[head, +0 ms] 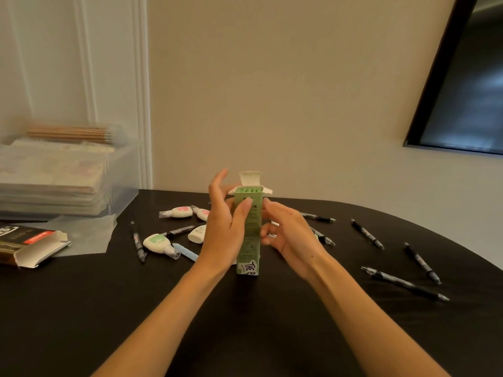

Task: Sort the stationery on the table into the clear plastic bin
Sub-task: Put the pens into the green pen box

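A tall green pencil box (250,240) stands upright on the black table (81,308), its top flap open and green pencil ends showing. My left hand (224,227) holds its left side, thumb pressed on the front, the other fingers raised. My right hand (288,235) grips its right side with curled fingers. The clear plastic bin (119,186) sits at the far left, filled with flat packs and a bundle of wooden pencils (70,133). Correction tapes (178,212) (159,242), a blue pencil (186,251) and several black pens (367,234) (405,282) lie scattered on the table.
An opened brown-and-white carton (30,246) lies at the left edge on a clear plastic sheet (87,235). A dark framed screen (468,91) hangs on the wall at the right. The table's curved edge runs along the right side.
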Available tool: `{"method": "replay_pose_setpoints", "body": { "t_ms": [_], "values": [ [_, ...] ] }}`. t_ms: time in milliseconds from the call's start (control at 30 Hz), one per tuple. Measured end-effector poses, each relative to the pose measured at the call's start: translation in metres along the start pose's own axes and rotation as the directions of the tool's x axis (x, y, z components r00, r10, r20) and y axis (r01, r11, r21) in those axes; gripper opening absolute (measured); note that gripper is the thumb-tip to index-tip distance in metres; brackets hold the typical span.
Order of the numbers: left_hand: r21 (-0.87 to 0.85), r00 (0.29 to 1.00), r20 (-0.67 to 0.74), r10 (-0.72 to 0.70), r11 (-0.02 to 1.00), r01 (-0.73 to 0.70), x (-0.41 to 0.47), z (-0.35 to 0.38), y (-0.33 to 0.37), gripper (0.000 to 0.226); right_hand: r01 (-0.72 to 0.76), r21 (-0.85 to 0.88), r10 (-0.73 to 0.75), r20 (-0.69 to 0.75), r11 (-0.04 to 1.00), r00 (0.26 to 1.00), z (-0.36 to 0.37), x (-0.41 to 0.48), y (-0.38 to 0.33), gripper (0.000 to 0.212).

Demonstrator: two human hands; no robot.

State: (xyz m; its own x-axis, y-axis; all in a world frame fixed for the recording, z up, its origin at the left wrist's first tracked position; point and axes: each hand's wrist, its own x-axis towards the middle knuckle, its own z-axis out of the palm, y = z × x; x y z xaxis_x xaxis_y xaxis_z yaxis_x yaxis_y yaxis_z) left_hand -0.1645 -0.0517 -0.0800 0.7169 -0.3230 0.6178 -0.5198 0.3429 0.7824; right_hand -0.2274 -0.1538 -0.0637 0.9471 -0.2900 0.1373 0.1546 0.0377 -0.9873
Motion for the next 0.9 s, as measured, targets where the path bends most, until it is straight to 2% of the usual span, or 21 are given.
{"method": "replay_pose_setpoints", "body": {
  "t_ms": [100, 167, 267, 367, 467, 567, 667, 767, 900],
  "values": [
    [-0.096, 0.993, -0.087, -0.083, 0.993, 0.075, 0.000, 0.002, 0.000, 0.026, 0.004, 0.048, -0.004, -0.011, 0.999, 1.000, -0.002, 0.002, -0.004, 0.036],
    [-0.063, 0.986, -0.138, -0.096, 0.994, 0.088, 0.001, 0.003, 0.001, 0.017, 0.011, 0.060, -0.009, -0.029, 0.998, 1.000, -0.003, 0.002, -0.007, 0.034],
    [0.016, 0.976, -0.207, -0.063, 0.998, 0.068, 0.004, 0.006, 0.002, 0.017, 0.032, 0.056, -0.029, -0.060, 0.998, 0.998, -0.005, 0.002, -0.011, 0.027],
    [0.061, 0.985, -0.174, 0.001, 0.998, 0.010, 0.004, 0.009, 0.003, 0.018, 0.031, 0.049, -0.026, -0.101, 0.998, 0.995, -0.006, 0.004, -0.011, 0.029],
    [0.092, 0.990, -0.122, 0.065, 0.994, -0.054, 0.005, 0.010, 0.005, 0.029, 0.045, 0.041, -0.040, -0.134, 0.998, 0.990, -0.006, 0.007, -0.012, 0.033],
    [0.185, 0.989, -0.066, 0.133, 0.976, -0.119, 0.009, 0.009, 0.006, 0.032, 0.071, 0.020, -0.067, -0.144, 0.997, 0.987, -0.005, 0.008, -0.017, 0.026],
    [0.215, 0.989, -0.030, 0.145, 0.967, -0.136, 0.015, 0.006, 0.005, 0.027, 0.099, 0.011, -0.095, -0.175, 0.995, 0.980, -0.007, 0.012, -0.027, 0.015],
    [0.217, 0.989, 0.014, 0.147, 0.965, -0.147, 0.020, 0.003, 0.005, 0.027, 0.137, -0.048, -0.143, -0.169, 0.989, 0.975, -0.010, 0.016, -0.038, 0.019],
    [0.200, 0.992, -0.011, 0.129, 0.972, -0.124, 0.021, 0.001, 0.003, 0.030, 0.154, -0.116, -0.169, -0.131, 0.981, 0.977, -0.008, 0.014, -0.040, 0.020]
  ]
}}
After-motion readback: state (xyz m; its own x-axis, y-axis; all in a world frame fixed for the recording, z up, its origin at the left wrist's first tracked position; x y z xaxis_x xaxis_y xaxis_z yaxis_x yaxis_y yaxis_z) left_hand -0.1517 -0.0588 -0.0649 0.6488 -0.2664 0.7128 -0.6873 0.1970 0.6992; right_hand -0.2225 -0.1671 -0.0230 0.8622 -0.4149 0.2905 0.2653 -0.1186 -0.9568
